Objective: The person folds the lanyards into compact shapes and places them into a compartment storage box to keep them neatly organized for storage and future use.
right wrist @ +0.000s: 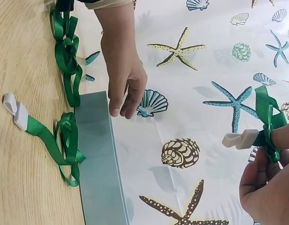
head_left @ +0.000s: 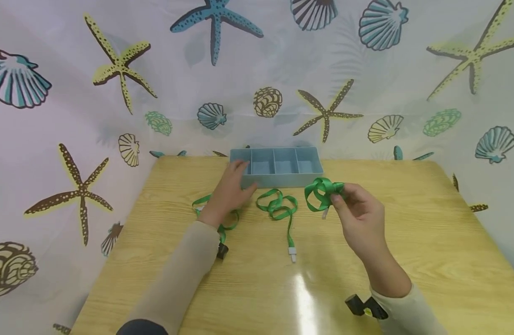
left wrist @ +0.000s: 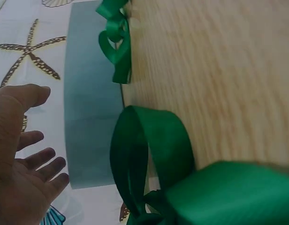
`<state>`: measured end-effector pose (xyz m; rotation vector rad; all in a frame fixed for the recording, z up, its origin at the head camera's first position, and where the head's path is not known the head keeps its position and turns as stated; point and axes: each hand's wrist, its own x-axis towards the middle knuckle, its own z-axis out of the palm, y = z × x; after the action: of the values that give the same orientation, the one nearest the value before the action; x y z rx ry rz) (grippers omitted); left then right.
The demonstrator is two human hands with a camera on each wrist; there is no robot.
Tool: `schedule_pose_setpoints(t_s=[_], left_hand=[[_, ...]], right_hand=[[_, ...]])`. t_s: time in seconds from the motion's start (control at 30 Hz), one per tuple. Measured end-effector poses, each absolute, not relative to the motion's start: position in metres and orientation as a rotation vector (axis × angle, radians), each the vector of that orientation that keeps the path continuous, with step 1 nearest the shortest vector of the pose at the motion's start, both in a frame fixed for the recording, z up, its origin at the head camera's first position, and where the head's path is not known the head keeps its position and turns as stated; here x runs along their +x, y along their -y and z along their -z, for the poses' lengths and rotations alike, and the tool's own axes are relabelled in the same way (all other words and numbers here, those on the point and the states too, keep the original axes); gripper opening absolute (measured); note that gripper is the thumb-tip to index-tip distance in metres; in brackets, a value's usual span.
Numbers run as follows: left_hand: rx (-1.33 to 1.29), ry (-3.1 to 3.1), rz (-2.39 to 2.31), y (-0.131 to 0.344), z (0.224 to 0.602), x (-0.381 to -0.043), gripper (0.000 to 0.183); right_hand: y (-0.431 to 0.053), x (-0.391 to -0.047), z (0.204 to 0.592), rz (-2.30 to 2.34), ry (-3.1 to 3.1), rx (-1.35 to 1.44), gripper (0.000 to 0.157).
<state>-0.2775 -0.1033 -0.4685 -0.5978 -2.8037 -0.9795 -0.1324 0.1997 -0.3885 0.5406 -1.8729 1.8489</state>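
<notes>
My right hand pinches a bundled green lanyard between thumb and fingers, raised over the table. Its white plastic clip sticks out beside the fingers in the right wrist view. My left hand hovers at the left end of a blue-grey divided box, fingers loosely bent and holding nothing. A second green lanyard lies in loops before the box, its white clip toward me. Another green lanyard lies partly hidden beneath my left forearm.
The box stands at the back of the wooden table, close to a hanging cloth printed with starfish and shells. A black wrist-camera piece sits at my right cuff, and another shows by the left sleeve.
</notes>
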Motion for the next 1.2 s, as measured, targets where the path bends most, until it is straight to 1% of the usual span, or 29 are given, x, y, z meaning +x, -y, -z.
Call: schedule_pose_setpoints(t_s=[0.3,0.5,0.8,0.97,1.2], left_hand=[[-0.598,2.728,0.723,0.101,0.471,-0.314,0.073],[-0.519,2.839,0.763,0.100,0.474,-0.331,0.080],[-0.471,2.922,0.533,0.094,0.495,-0.338,0.090],[-0.447,2.964,0.459,0.091,0.494,-0.336,0.091],[-0.445,2.989,0.458,0.091,0.491,-0.331,0.088]], right_hand=[[-0.209,-0.131,0.388,-1.817,1.889,0.567,0.012],[-0.208,-0.130,0.386,-1.815,1.873,0.587,0.010],[-0.204,-0.133,0.391,-1.816,1.890,0.566,0.011],[-0.206,-0.141,0.390,-1.822,1.854,0.567,0.011],[-0.207,-0.153,0.387,-1.817,1.837,0.522,0.011]])
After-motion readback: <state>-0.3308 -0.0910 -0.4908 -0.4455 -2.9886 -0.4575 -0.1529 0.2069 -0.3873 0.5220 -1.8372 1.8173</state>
